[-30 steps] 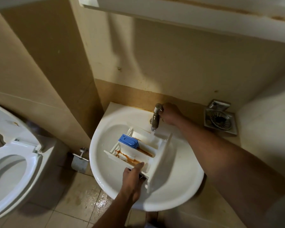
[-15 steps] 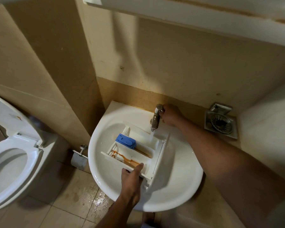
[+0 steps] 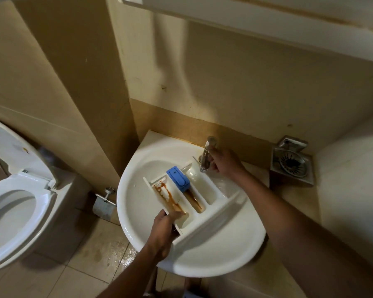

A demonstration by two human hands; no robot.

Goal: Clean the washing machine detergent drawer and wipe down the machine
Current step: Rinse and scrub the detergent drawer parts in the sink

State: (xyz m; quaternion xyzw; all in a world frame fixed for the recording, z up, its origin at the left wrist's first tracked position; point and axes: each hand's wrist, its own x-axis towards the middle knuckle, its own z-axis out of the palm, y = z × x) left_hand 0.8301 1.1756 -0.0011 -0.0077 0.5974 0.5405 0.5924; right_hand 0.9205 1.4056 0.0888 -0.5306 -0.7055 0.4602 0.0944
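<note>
Item: detergent drawer (image 3: 194, 198), white, lying in the sink (image 3: 138, 211). Since half a second ago I am swinging it round, so its brown-stained compartments now run lengthwise toward the tap (image 3: 207, 155). Blue insert (image 3: 178, 178) sitting mid-drawer. My left hand (image 3: 163, 231) is staying clamped on the drawer's near corner; my right hand (image 3: 225, 163) is staying curled round the tap.

White toilet (image 3: 15, 203) with raised lid at left, metal paper holder (image 3: 105, 203) on wall, square metal drain cover (image 3: 292, 164) on ledge, wet floor tiles (image 3: 108, 254)
</note>
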